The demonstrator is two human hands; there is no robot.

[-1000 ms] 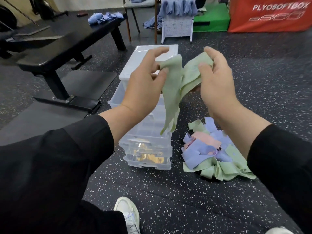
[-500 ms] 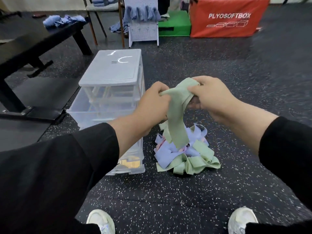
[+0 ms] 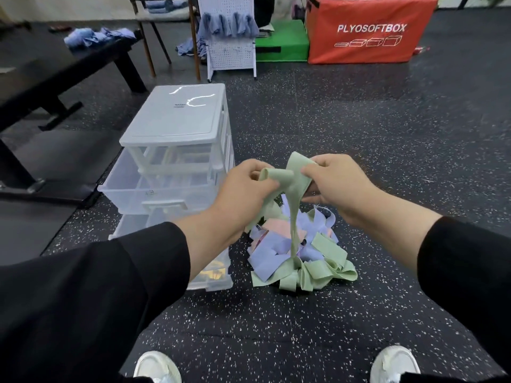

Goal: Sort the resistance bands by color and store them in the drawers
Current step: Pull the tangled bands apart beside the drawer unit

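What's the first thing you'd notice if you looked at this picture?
Two hands, the left hand and right hand, hold up a green band in the middle, above a jumbled pile of bands in green, purple and pink on the speckled floor. Left of the pile stands a clear drawer unit, and a bright red box sits far back on the right.

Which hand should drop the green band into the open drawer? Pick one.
Left. The left hand is beside the pulled-out clear plastic drawer; the right hand holds the pale green resistance band farther away.

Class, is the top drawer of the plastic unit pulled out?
No: the top drawer sits flush, while the middle drawer juts forward.
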